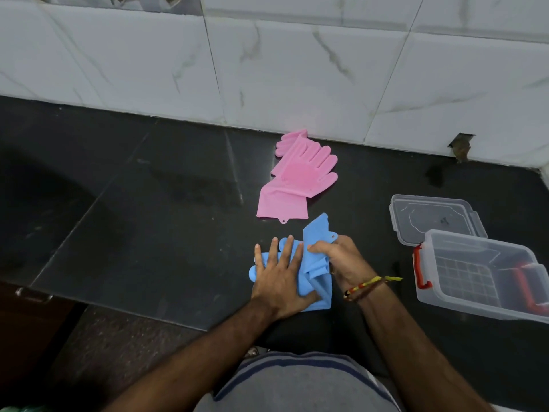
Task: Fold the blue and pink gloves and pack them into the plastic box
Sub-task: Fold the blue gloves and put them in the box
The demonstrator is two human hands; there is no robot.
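Observation:
The blue gloves (315, 264) lie near the front edge of the black counter. My left hand (280, 278) presses flat on their finger end, fingers spread. My right hand (338, 258) grips the cuff end, which is lifted and bent over toward the fingers. The pink gloves (292, 181) lie flat and stacked further back, close to the wall, untouched. The clear plastic box (487, 273) with red latches stands open at the right, nothing in it.
The box's clear lid (436, 218) lies on the counter just behind the box. A white marble-tiled wall (297, 69) borders the black counter (148, 218) at the back. The counter's front edge runs diagonally at lower left.

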